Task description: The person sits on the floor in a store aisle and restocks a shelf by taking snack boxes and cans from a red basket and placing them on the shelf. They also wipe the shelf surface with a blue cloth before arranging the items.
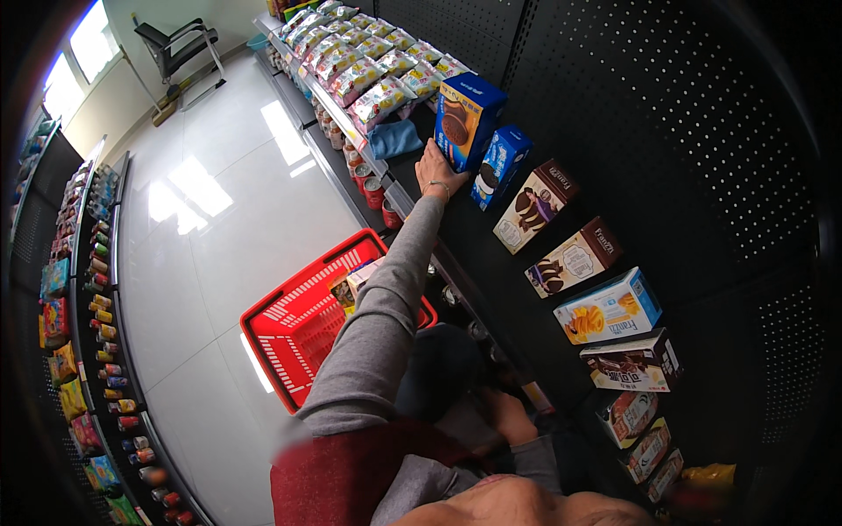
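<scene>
My left hand [439, 172] reaches out over the dark shelf [483, 253] and grips the lower end of a blue and orange box of chocolate sandwich cookies [464, 121]. The box stands on the shelf beside a smaller blue cookie box [500, 167]. A folded blue cloth [395, 139] lies just left of the hand. Near my body, below the shelf edge, my right hand [506, 415] is in shadow; its fingers are hard to make out. A red plastic basket [279, 315] stands under my left forearm, with a few packages [343, 292] inside, partly covered by the sleeve.
Several Franzzi biscuit boxes [572, 256] and other cartons [628, 360] stand along the shelf. Bagged snacks [381, 98] fill its far end; red cans [373, 192] stand lower down. Across the tiled aisle [217, 263] is another stocked shelf [79, 315]. A chair [177, 49] stands at the back.
</scene>
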Demonstrator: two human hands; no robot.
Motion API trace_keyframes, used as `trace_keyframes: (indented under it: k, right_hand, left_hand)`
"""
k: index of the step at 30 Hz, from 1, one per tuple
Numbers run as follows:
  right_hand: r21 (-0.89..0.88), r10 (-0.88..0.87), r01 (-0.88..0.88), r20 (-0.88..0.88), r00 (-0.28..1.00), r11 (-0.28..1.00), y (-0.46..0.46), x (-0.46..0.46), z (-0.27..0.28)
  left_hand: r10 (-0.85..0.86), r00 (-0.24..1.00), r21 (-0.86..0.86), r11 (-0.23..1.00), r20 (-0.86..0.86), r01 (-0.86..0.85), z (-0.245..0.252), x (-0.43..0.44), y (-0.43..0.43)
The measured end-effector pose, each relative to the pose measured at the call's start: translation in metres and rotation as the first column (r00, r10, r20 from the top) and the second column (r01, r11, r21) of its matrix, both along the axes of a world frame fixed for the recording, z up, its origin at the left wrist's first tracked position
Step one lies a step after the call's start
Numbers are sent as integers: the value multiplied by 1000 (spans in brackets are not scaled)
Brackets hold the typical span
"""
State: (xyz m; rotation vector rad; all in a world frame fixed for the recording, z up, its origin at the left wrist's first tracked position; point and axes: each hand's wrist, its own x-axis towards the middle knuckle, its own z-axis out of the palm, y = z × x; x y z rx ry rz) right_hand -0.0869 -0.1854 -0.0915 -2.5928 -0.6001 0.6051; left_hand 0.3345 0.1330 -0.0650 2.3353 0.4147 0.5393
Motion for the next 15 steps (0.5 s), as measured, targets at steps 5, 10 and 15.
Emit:
trace_keyframes:
  k: [5,10,15]
  right_hand:
    - [42,3,-6,79,997,999,-1,0,-3]
    - [60,0,-5,86,996,998,-5,0,-8]
    - [69,-2,-3,74,997,998,-8,1,-12]
  left_hand:
    - [-18,1000,-4,1000,-15,17,3,-4,2]
    - [-26,999,-14,1000,-24,26,5,-6,1]
    - [-19,1000,6,1000,16,19,4,-6,1]
